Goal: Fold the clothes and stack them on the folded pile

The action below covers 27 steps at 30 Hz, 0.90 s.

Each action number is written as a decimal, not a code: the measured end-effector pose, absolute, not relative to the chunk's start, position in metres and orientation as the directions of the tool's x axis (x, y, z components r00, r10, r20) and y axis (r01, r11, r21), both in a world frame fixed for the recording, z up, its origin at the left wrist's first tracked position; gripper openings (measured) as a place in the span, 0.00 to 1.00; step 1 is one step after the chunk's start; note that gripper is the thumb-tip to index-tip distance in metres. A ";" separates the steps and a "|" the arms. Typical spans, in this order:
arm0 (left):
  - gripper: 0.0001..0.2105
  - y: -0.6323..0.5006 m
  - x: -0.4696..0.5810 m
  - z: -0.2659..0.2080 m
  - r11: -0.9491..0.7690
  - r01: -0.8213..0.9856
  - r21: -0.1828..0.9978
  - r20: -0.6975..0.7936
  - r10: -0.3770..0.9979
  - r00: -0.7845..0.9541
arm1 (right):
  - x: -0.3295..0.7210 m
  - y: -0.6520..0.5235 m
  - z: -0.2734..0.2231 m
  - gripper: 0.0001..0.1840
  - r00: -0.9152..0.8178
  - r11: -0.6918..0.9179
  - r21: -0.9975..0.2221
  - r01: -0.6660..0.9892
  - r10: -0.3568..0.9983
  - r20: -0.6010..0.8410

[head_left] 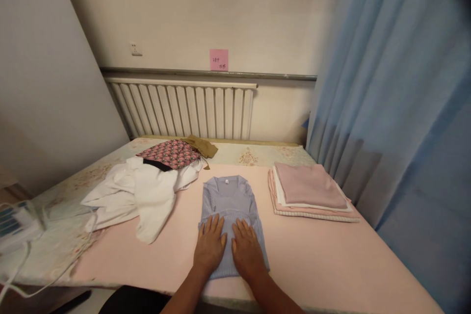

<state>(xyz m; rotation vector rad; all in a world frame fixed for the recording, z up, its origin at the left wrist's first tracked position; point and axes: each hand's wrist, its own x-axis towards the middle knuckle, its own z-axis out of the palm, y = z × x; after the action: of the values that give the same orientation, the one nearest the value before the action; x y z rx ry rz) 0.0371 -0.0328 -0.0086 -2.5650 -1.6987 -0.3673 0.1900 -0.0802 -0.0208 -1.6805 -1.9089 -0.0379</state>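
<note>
A blue-grey ribbed top (231, 201) lies folded into a narrow rectangle, its collar pointing away from me and a small white label at the neck. Both palms rest flat on its lower half. My left hand (210, 245) presses the left side, fingers stretched out. On the right side lies my right hand (248, 249), also flat with its fingers extended. The two thumbs point toward each other with a strip of fabric between them. Neither hand grips the cloth. Part of the top is hidden under my hands.
Folded clothes (312, 186) are stacked at the right, beside a blue curtain (371, 103). At the left lie a crumpled white garment (143, 191), a pink patterned cloth (171, 153) and an olive cloth (201, 146). White cables (69, 260) cross the left edge. A radiator (184, 108) stands behind.
</note>
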 end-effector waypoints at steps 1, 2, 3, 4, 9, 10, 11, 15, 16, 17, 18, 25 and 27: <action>0.25 -0.033 0.037 -0.009 -0.399 0.912 0.095 0.222 0.902 0.372 | 0.190 -0.080 -0.020 0.24 -0.029 0.200 -0.351 0.915 0.899 0.437; 0.25 -0.033 0.037 -0.008 -0.400 0.911 0.095 0.224 0.901 0.372 | 0.190 -0.080 -0.020 0.24 -0.029 0.197 -0.350 0.916 0.901 0.433; 0.25 -0.033 0.037 -0.008 -0.402 0.911 0.096 0.226 0.900 0.373 | 0.190 -0.080 -0.019 0.24 -0.029 0.196 -0.349 0.916 0.902 0.430; 0.25 -0.034 0.037 -0.008 -0.402 0.911 0.097 0.226 0.900 0.373 | 0.190 -0.081 -0.019 0.24 -0.031 0.196 -0.348 0.917 0.903 0.428; 0.25 -0.035 0.037 -0.006 -0.396 0.912 0.108 0.221 0.904 0.366 | 0.190 -0.081 -0.019 0.23 -0.037 0.204 -0.341 0.918 0.898 0.438; 0.25 -0.035 0.037 -0.006 -0.397 0.911 0.109 0.223 0.903 0.367 | 0.190 -0.081 -0.019 0.23 -0.037 0.204 -0.338 0.919 0.897 0.441; 0.25 -0.035 0.037 -0.006 -0.399 0.910 0.111 0.226 0.902 0.368 | 0.190 -0.081 -0.019 0.23 -0.037 0.203 -0.335 0.920 0.896 0.443; 0.25 -0.035 0.037 -0.006 -0.402 0.908 0.118 0.226 0.901 0.369 | 0.190 -0.081 -0.020 0.23 -0.042 0.205 -0.331 0.921 0.897 0.439; 0.25 -0.034 0.037 -0.006 -0.401 0.908 0.119 0.225 0.902 0.369 | 0.190 -0.081 -0.020 0.23 -0.043 0.206 -0.331 0.921 0.897 0.439; 0.25 -0.034 0.037 -0.007 -0.399 0.909 0.119 0.226 0.903 0.366 | 0.190 -0.081 -0.020 0.23 -0.042 0.206 -0.332 0.920 0.896 0.441; 0.25 -0.034 0.037 -0.008 -0.397 0.910 0.117 0.229 0.903 0.364 | 0.190 -0.081 -0.020 0.23 -0.041 0.208 -0.333 0.920 0.895 0.445; 0.25 -0.033 0.036 -0.009 -0.400 0.910 0.107 0.231 0.900 0.369 | 0.190 -0.079 -0.023 0.23 -0.029 0.209 -0.335 0.919 0.882 0.470; 0.25 -0.034 0.036 -0.009 -0.397 0.912 0.108 0.225 0.903 0.366 | 0.190 -0.079 -0.023 0.23 -0.030 0.208 -0.334 0.919 0.884 0.467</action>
<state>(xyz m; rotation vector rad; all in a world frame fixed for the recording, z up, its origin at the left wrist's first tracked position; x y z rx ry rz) 0.0363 -0.0336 -0.0085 -2.5674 -1.7056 -0.3868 0.1897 -0.0793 -0.0235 -1.6692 -1.9041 -0.0782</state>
